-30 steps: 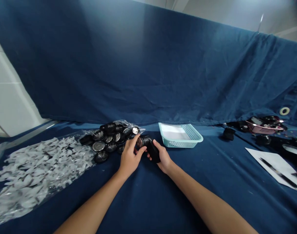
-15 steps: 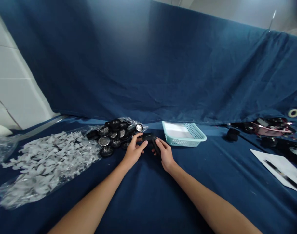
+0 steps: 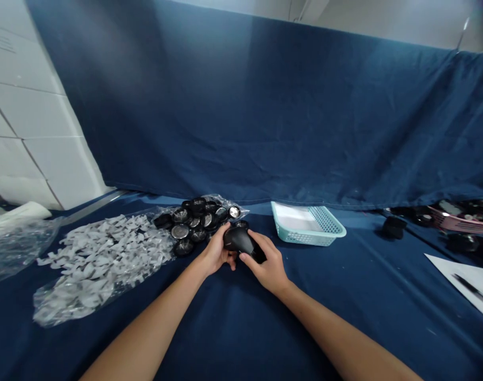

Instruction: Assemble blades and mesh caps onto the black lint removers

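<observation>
Between my two hands is a glossy black rounded part (image 3: 239, 241), its smooth curved side turned up; its exact kind cannot be made out. My left hand (image 3: 216, 253) is wrapped around its left side, with fingers curled underneath. On the right, my right hand (image 3: 271, 267) grips the other end between thumb and fingers. Just beyond my left hand lies a heap of round black pieces (image 3: 180, 231), some with silvery mesh or shiny faces, on clear plastic.
Many small whitish pieces (image 3: 106, 259) spread over a clear bag at left. A light-blue basket (image 3: 307, 239) with white paper inside stands right of my hands. Farther right are a black object (image 3: 394, 227), a pink basket (image 3: 459, 224) and a paper sheet (image 3: 453, 270) with a pen (image 3: 469, 286).
The black part has been turned, so its broad glossy curved side now shows. My right hand has shifted over its right end. The whole view has swung slightly left.
</observation>
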`<state>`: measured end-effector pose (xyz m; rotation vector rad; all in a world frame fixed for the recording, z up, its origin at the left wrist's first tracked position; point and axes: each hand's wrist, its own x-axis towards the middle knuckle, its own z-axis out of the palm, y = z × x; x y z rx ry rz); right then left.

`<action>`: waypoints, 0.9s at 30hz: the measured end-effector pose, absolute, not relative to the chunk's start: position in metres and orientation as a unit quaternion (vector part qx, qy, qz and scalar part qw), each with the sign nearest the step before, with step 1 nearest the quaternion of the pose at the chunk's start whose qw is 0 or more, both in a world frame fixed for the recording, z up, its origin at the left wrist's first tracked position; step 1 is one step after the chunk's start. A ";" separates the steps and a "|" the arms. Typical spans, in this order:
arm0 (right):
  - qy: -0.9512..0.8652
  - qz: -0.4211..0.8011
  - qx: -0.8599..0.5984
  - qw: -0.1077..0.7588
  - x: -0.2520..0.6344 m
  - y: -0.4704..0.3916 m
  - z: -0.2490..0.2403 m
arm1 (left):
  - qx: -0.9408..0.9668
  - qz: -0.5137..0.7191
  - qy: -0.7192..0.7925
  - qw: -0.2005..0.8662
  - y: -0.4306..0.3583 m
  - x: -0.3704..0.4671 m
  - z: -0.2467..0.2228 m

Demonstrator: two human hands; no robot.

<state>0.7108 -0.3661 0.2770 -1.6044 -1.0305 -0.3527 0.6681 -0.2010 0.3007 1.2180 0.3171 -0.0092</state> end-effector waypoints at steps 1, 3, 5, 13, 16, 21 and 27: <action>-0.442 -0.156 -0.684 0.559 0.711 -0.366 0.277 | 0.573 -0.004 0.155 0.805 -0.201 0.668 0.301; -0.446 -0.163 -0.688 0.549 0.713 -0.366 0.276 | 0.578 0.009 0.167 0.799 -0.202 0.668 0.299; -0.447 -0.164 -0.693 0.541 0.715 -0.366 0.275 | 0.579 0.040 0.178 0.795 -0.204 0.669 0.296; -0.471 -0.154 -0.712 0.498 0.716 -0.362 0.271 | 0.537 0.185 0.221 0.793 -0.215 0.673 0.291; -0.469 -0.156 -0.731 0.471 0.713 -0.361 0.273 | 0.518 0.211 0.234 0.795 -0.219 0.673 0.294; -0.452 -0.141 -0.772 0.424 0.707 -0.356 0.276 | 0.500 0.230 0.258 0.794 -0.222 0.673 0.298; -0.452 -0.120 -0.785 0.406 0.707 -0.355 0.275 | 0.490 0.242 0.271 0.792 -0.223 0.674 0.300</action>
